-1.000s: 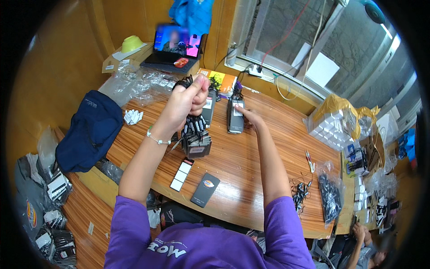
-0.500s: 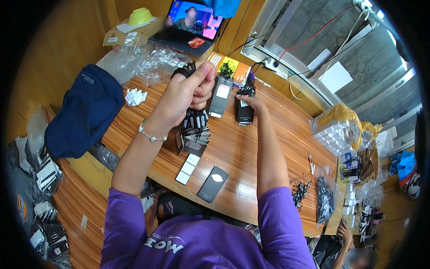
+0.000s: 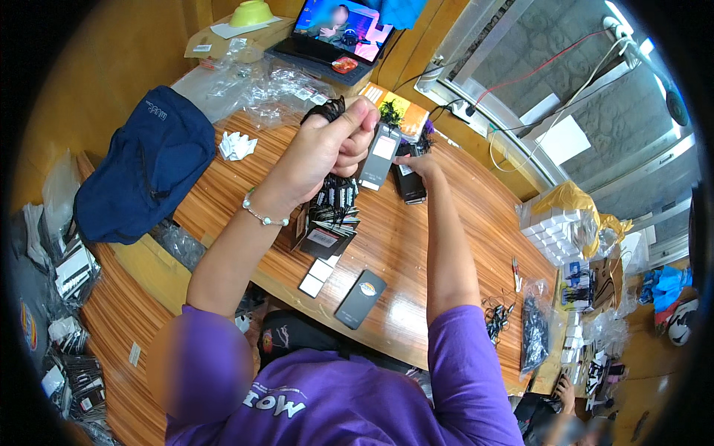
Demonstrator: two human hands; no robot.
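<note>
My left hand (image 3: 338, 145) is closed in a fist around the black strings (image 3: 327, 110) of a bunch of hang tags (image 3: 325, 236). These black tags dangle fanned out below the fist, one with a white label toward me. My right hand (image 3: 424, 167) grips the upper part of a stack of black hang tags (image 3: 410, 187); its fingertips are partly hidden. Between the hands lies another tag stack (image 3: 378, 157) with a white label and black strings at its top. Nearer me are a single black tag (image 3: 361, 299) and a strip of white stickers (image 3: 318, 276).
A navy backpack (image 3: 145, 167) lies at the left beside crumpled white paper (image 3: 238, 146). Clear plastic bags (image 3: 253, 85) and a laptop (image 3: 338, 33) stand at the back. To the right are bagged white boxes (image 3: 554, 227), pliers (image 3: 516, 273) and black cords (image 3: 498, 320). Another person's hand (image 3: 565, 392) shows lower right.
The view has shifted slightly. The tag bunch under my left fist has turned, so a labelled tag now faces me. My right hand stays at the same stack.
</note>
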